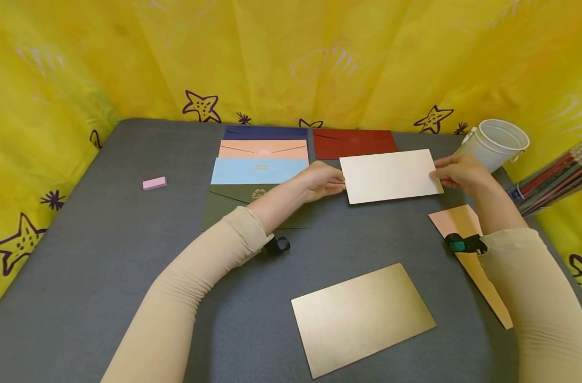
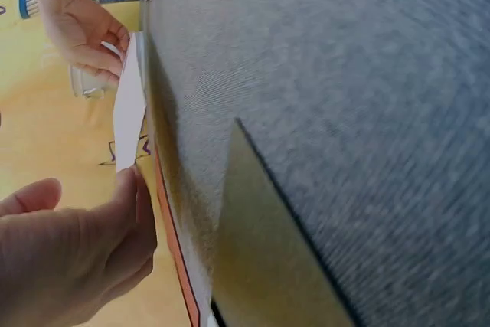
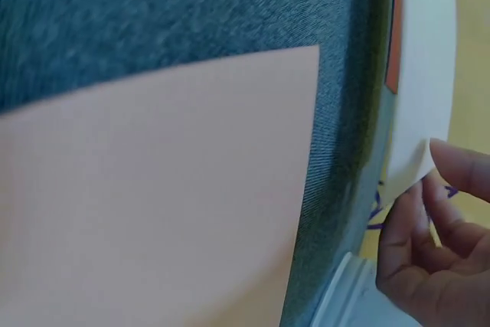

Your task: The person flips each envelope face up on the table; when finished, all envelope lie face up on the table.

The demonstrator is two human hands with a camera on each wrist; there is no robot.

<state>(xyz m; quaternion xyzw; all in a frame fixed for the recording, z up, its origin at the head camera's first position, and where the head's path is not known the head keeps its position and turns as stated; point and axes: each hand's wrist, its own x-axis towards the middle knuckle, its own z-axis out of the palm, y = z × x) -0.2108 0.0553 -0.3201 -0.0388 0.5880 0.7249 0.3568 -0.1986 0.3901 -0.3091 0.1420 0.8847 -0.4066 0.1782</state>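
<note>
White card point(image 1: 391, 176) sits just right of frame centre, raised over the gray desk point(image 1: 94, 266), right edge pinched by the right hand point(image 1: 463, 172), left edge touched by the left hand point(image 1: 322, 181), whose pinch cannot be told.

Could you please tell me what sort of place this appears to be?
Probably a tabletop workspace for stationery: a dark grey table against hanging yellow fabric, with coloured envelopes laid out and a tube of pencils at the right. The wider room isn't shown.
</note>
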